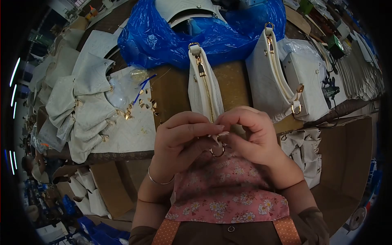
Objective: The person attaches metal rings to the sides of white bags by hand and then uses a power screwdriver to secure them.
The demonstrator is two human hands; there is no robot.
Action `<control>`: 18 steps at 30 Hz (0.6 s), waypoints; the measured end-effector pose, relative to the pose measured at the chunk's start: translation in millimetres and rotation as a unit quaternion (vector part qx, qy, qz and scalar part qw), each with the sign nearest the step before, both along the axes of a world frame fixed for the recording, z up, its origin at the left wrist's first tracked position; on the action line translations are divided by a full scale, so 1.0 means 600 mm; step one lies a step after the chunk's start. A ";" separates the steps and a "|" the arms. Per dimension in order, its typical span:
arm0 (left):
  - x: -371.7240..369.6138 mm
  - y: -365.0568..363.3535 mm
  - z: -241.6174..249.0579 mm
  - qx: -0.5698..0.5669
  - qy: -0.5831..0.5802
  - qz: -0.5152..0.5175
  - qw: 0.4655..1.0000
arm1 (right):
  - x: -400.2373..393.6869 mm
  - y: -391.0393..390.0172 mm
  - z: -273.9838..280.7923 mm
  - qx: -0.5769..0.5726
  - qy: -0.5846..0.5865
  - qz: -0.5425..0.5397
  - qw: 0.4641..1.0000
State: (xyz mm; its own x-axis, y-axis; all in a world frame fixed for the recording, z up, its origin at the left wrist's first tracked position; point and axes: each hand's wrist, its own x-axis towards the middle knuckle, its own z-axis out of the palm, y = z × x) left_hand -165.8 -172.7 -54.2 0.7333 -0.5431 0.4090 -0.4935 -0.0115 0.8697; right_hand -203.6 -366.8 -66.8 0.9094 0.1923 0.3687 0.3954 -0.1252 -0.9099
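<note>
A slim white handbag (194, 92) stands in front of me, its gold zipper (206, 90) running toward my body. At its near end, my left hand (181, 136) and my right hand (250, 134) meet with their fingertips pinched together. Between them is a small white tab (220, 138) at the zipper's end. Below the fingers hangs a gold D-ring (217, 152). My fingers cover part of the tab, so its exact fold is hidden.
To the right stand two more white handbags (261, 77). Blue plastic (163, 45) lies behind. On the left are stacked white bag pieces (92, 81), small gold fittings (153, 105) and a blue pen-like stick (141, 90). Cardboard boxes (343, 151) with white pieces flank me below the table.
</note>
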 end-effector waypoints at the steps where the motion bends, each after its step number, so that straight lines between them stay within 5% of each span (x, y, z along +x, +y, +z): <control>1: 0.000 0.000 0.002 0.000 0.000 0.000 1.000 | 0.001 0.002 0.001 0.000 0.000 0.000 1.000; 7: -0.006 -0.010 0.002 -0.039 0.048 0.019 0.998 | 0.003 0.004 0.007 -0.011 -0.031 -0.015 0.999; 9: -0.020 -0.017 0.014 -0.148 0.300 0.013 0.942 | 0.005 -0.002 0.010 -0.022 -0.010 0.011 1.000; 13: -0.013 -0.010 0.010 -0.170 0.337 -0.020 0.926 | 0.012 0.000 0.009 -0.032 -0.029 0.017 0.999; 18: -0.007 -0.001 0.025 -0.089 0.228 -0.010 0.970 | 0.012 0.005 0.014 -0.051 -0.014 0.007 0.999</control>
